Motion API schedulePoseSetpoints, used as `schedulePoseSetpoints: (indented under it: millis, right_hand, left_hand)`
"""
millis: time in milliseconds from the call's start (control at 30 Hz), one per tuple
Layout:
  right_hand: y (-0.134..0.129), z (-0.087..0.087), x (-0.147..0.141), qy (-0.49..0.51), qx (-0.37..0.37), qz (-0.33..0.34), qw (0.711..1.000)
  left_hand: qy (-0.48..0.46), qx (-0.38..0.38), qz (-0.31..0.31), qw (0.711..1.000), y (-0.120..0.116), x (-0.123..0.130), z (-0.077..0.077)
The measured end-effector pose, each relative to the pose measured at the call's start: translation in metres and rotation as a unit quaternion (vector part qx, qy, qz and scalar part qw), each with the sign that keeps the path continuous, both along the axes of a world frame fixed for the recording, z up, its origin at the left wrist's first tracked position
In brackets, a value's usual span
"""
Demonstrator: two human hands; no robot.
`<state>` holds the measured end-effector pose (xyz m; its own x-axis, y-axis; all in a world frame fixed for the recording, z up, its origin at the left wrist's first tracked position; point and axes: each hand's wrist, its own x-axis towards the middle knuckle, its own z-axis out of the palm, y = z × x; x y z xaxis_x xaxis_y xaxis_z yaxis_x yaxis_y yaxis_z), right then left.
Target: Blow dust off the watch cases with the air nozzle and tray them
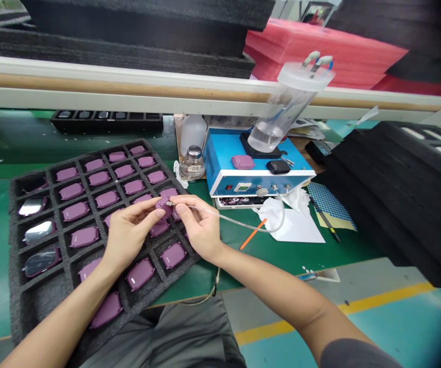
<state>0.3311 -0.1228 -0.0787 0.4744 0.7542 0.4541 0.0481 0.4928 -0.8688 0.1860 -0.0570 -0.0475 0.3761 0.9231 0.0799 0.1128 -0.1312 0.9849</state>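
Our left hand [132,240] pinches a mauve plastic case [163,207] firmly between its fingertips above the right edge of the black foam tray [18,306], while our right hand [199,231] grasps a thin clear tube [239,221], its narrow tip at the case.

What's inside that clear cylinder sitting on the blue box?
The clear cylinder holds colourless liquid at its bottom and a thin tube running down from the lid. The tube's lower end is hard to see.
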Motion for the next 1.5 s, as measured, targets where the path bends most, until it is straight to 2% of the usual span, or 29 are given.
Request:
schedulePoseSetpoints:
  millis: [500,1500]
  right_hand:
    - [-0.0014,0.0031,0.0005,-0.024,-0.028,-0.018,0.999]
    - [-0.001,0.0028,0.0006,-0.021,-0.03,-0.016,0.999]
  left_hand:
    - [-0.007,-0.013,0.001,1.0,-0.0008,0.0006,0.0]
    - [-0.013,-0.028,0.005,1.0,-0.0016,0.0008,-0.0003]
